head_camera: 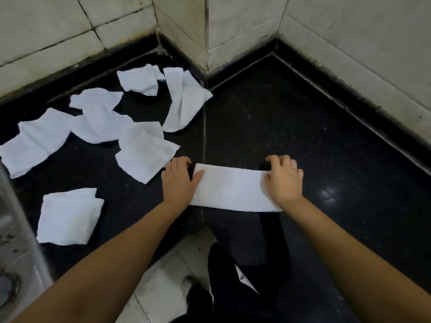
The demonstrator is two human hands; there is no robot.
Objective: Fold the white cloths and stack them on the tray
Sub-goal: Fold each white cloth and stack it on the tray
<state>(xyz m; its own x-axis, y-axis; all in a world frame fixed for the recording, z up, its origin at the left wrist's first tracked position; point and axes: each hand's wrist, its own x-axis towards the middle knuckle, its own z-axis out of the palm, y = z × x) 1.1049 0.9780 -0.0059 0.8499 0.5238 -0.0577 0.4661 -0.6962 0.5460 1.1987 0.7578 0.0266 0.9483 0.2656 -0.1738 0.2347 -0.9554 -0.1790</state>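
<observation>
Your left hand [179, 180] lies flat at the left end of a long white cloth [231, 190], thumb stretched out on top of it. Your right hand [283, 180] sits on the right end with bent fingers pinching the far edge. Both arms reach straight out over the black counter [303, 127].

You have the cloth folded into a smooth, flat strip. It is soft and a bit bumpy. The counter is shiny, dark stone with tiny specks.

Off to the left, loose cloths [105, 117] lie crumpled and partly on top of each other. One folded square [67, 217] sits near the front edge. A steel sink [14, 248] shows at the far left, dirty inside.
</observation>
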